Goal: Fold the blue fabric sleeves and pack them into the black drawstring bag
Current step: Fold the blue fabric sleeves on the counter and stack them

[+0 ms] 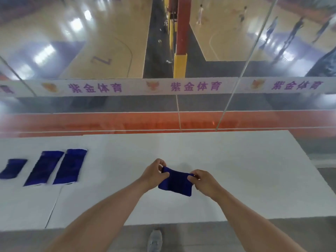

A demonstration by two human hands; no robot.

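A blue fabric sleeve (175, 182), folded short, hangs just above the white table (236, 179) near its middle. My left hand (154, 174) pinches its far left corner and my right hand (203, 181) pinches its right edge. Three more blue sleeves lie flat at the table's left: a long one (70, 166), a second long one (44, 168) beside it, and a shorter one (12, 169) near the frame's edge. No black drawstring bag is in view.
The table stands against a glass wall with a white banner (163, 87) across it; a sports hall lies below beyond it. A seam (54, 206) divides the tabletop at the left. My grey shoe (154, 240) shows under the table's near edge.
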